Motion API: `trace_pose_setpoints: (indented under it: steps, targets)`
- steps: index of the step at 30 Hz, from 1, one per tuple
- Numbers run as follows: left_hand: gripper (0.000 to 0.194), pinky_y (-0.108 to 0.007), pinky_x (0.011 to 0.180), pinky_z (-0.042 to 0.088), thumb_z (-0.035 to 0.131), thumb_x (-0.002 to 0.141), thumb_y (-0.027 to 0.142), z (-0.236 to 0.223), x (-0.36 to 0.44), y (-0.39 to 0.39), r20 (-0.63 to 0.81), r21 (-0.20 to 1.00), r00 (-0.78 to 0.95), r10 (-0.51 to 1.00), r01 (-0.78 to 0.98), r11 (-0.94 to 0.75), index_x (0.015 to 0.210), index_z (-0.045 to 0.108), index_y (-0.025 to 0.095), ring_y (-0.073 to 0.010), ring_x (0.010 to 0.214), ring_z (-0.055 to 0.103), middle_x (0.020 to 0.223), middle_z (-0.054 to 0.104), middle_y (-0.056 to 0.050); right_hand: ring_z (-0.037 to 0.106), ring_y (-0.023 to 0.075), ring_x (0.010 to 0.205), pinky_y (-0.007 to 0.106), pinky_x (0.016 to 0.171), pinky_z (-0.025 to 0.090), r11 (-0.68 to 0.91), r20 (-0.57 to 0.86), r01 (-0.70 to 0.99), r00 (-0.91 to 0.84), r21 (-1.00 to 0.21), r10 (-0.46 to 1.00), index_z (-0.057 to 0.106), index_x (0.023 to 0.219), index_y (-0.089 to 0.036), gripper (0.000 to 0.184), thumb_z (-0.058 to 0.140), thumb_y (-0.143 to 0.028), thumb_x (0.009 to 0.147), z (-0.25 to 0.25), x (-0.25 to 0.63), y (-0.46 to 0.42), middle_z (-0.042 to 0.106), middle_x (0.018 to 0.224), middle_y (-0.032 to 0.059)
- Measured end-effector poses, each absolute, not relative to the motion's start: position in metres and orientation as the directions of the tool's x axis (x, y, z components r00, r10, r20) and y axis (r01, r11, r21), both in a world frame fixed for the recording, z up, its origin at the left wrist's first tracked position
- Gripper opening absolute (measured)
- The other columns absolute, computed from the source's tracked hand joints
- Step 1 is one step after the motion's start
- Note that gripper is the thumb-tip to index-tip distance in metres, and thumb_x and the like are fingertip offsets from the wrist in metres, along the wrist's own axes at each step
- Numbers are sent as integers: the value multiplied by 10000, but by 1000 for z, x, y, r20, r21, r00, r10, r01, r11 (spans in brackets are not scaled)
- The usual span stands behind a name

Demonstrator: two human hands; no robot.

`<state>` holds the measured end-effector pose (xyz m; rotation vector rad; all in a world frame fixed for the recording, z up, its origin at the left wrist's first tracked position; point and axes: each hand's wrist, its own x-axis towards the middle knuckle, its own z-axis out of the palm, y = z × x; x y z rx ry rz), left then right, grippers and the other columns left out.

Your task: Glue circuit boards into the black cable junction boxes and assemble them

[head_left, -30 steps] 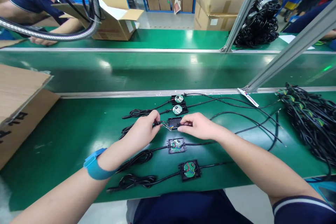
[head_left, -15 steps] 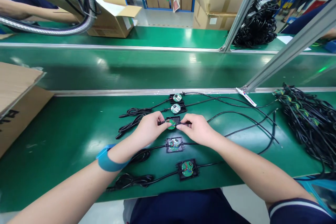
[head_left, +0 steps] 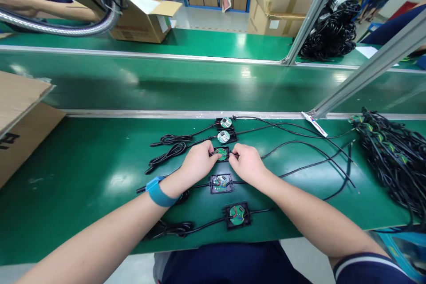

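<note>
The third black plastic case [head_left: 227,158] from the back, with a green round circuit board [head_left: 221,154] inside, lies between my hands. My left hand [head_left: 200,158] is closed at its left end, the thumb pressing on the board and the fingers by the cable entry. At the right end my right hand [head_left: 246,162] pinches the black cable [head_left: 282,143] where it meets the case. Two cases with pale round boards [head_left: 223,136] lie behind. In front are a case with a clear-looking cover or glare [head_left: 221,183] and a case with a green board [head_left: 237,215].
Coiled black cables [head_left: 168,153] lie left of the cases. A large cable bundle [head_left: 388,155] covers the right end of the green bench. A cardboard box [head_left: 26,137] stands at left. A metal post [head_left: 362,73] slants up at right, a white-labelled tube [head_left: 314,124] by its foot.
My left hand has shifted slightly right and up, with its thumb still on the board. My right hand's fingers have curled in closer at the cable. The case has moved slightly away from me.
</note>
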<state>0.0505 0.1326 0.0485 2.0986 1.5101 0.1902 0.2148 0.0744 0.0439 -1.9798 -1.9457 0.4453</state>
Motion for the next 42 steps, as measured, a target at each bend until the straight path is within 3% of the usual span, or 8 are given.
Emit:
trace_pose_setpoints:
  steps: [14,20,30,38,42]
  targets:
    - [283,-295,645,392,763,765,312,36,55,141,-232,453,311,922,873,-181,796,500,209,-212,792,615,790,644,-32,628,198,703,289,656,388,-99,-97,874,60,-475,993,674,739,-197,129,588,-208,835,39,215,82,711,734,52]
    - [441,-297,676,431,816,723,346,26,53,142,-234,507,241,942,857,-94,966,483,189,-226,846,641,886,659,-57,613,175,683,276,647,412,-192,-182,808,107,-557,978,638,639,-202,154,610,-180,789,40,219,90,700,710,35]
    - [354,-298,682,419,777,765,287,32,56,140,-293,488,304,906,863,-131,967,502,195,-249,899,657,942,693,-78,610,124,578,236,586,443,-237,-258,655,66,-717,964,617,681,-184,115,633,-160,793,40,227,103,689,662,3]
    - [387,-311,658,407,771,774,280,30,56,142,-329,492,305,893,863,-114,1026,498,172,-269,899,666,950,698,-105,580,87,497,185,478,430,-353,-403,567,40,-744,914,566,692,-173,155,646,-136,819,37,230,109,692,642,3]
    - [390,-311,657,410,775,773,280,28,56,142,-338,493,302,891,863,-105,1025,495,181,-264,901,667,955,700,-98,559,75,455,163,415,416,-437,-489,584,76,-684,869,540,656,-173,211,674,-128,813,38,227,114,675,604,-3]
